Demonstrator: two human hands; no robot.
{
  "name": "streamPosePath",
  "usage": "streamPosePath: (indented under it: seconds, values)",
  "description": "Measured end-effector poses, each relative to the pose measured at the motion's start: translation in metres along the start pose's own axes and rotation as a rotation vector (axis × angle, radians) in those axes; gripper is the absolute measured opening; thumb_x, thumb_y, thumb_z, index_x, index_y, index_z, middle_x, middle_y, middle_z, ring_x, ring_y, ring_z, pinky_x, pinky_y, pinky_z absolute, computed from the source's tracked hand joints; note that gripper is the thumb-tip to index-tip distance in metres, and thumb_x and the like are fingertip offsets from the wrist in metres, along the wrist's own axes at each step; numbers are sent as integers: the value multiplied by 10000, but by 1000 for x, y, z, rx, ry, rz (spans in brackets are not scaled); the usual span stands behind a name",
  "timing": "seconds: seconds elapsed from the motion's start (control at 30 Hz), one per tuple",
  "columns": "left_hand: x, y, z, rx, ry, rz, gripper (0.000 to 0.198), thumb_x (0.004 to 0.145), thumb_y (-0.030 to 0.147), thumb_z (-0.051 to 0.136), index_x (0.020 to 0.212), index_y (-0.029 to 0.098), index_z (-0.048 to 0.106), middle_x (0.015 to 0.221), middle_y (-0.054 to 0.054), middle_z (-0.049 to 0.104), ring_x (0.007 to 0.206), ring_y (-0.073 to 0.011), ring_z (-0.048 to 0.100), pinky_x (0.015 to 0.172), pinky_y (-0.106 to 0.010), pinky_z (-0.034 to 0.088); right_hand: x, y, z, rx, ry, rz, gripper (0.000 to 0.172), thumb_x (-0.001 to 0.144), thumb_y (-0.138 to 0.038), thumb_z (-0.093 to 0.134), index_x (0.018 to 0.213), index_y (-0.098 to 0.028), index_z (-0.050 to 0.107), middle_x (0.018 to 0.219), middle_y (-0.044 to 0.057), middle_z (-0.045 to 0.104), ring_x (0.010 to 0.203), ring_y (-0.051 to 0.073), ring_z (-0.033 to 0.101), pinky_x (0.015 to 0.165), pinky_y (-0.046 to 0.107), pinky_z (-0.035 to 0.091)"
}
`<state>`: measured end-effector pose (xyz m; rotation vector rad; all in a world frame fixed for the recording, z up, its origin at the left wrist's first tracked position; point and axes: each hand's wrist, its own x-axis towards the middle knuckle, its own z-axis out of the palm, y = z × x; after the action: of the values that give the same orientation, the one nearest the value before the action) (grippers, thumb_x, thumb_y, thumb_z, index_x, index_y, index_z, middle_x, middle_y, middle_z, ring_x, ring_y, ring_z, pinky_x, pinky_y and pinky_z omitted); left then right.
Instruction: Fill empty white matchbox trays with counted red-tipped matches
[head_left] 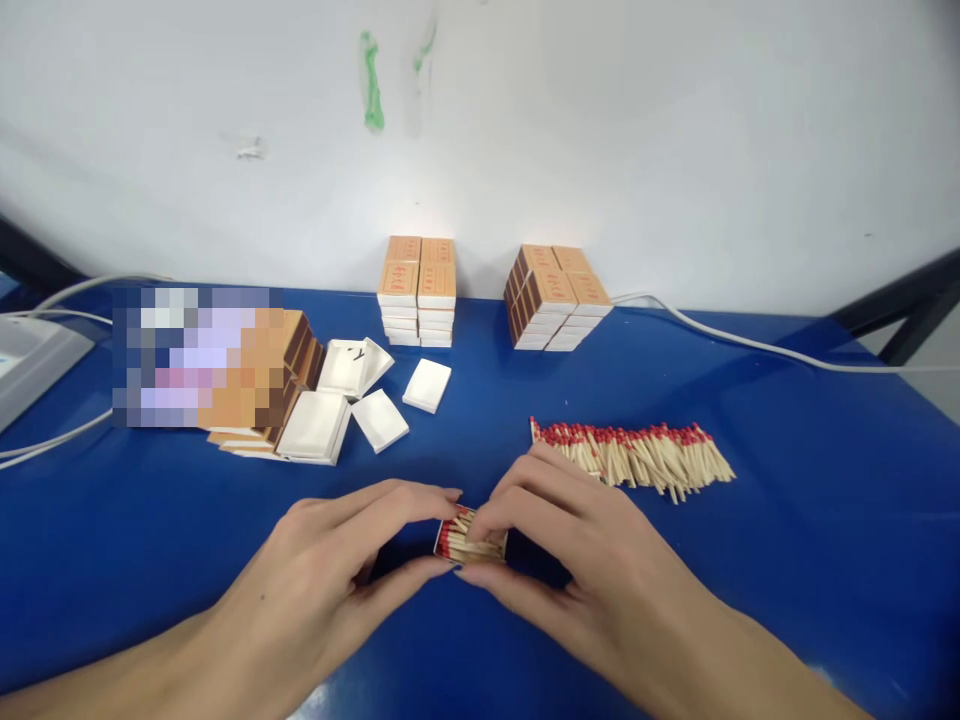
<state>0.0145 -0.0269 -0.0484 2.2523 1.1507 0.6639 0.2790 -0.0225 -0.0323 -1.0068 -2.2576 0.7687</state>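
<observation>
Between my hands at the near middle of the table is a small white matchbox tray (448, 553), filled with red-headed matches (457, 543). My left hand (337, 560) grips the tray's left end between thumb and fingers. From the other side, my right hand (577, 540) holds the tray with its thumb at the near edge, while a fingertip rests on the matches inside. The tray's right end is partly covered by my right fingers. Just beyond my right hand lies a wide row of loose matches (645, 455), heads pointing away from me.
Two stacks of matchboxes, a left one (417, 290) and a right one (556, 297), stand by the wall. White empty trays (380, 420) lie left of centre beside a pile of matchbox sleeves (300, 350), partly blurred out. A white cable (720, 333) crosses the back right of the blue table (817, 470).
</observation>
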Motion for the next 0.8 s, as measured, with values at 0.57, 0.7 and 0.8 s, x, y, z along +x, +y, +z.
streamPosePath:
  seconds: [0.57, 0.7, 0.8]
  values:
    - [-2, 11, 2, 100, 84, 18, 523, 997, 400, 830, 1465, 309, 616, 1007, 51, 760, 515, -52, 480, 460, -193, 446, -1, -4, 14, 214, 52, 390, 297, 1101, -229, 657, 1383, -322, 666, 907, -70, 725, 725, 111, 687, 642, 247, 538]
    - [-4, 6, 6, 107, 46, 24, 448, 1058, 407, 798, 1463, 334, 620, 1139, 30, 790, 543, -69, 474, 509, -209, 492, -1, -2, 20, 226, 49, 438, 305, 1084, -285, 721, 1382, -331, 681, 917, -60, 705, 695, 117, 643, 620, 265, 517]
    - [-1, 4, 5, 60, 40, 30, 292, 1060, 375, 804, 1326, 344, 686, 1278, 42, 792, 519, -44, 422, 518, -197, 502, 0, -2, 21, 261, 22, 455, 310, 1081, -276, 724, 1382, -339, 685, 921, -57, 706, 720, 123, 647, 637, 271, 514]
